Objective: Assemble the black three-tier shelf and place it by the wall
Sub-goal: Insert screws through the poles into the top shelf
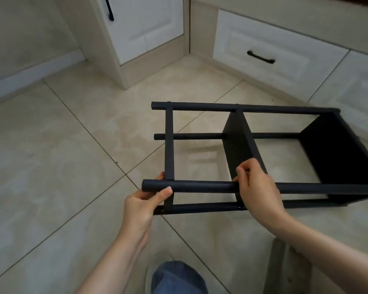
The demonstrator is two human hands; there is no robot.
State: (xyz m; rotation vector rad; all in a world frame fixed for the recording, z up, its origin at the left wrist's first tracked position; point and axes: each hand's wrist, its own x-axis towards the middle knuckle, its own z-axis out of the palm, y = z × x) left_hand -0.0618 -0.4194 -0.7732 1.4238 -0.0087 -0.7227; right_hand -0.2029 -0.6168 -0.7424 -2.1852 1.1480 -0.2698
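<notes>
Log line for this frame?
shelf: on its side | left hand: grips front pole end | right hand: grips same pole at middle panel | placement: pending

- Soft, even light fills the room, neither dim nor harsh; I can't tell its source.
- The glossy floor tiles (pixel 72 145) carry a pale sheen and a faint reflection under the black shelf (pixel 238 145).
- Shadows are weak, with blurry edges.
- The whole view is slightly soft; the cabinets (pixel 149 28) and the corners bend and smear from the wide lens.
</notes>
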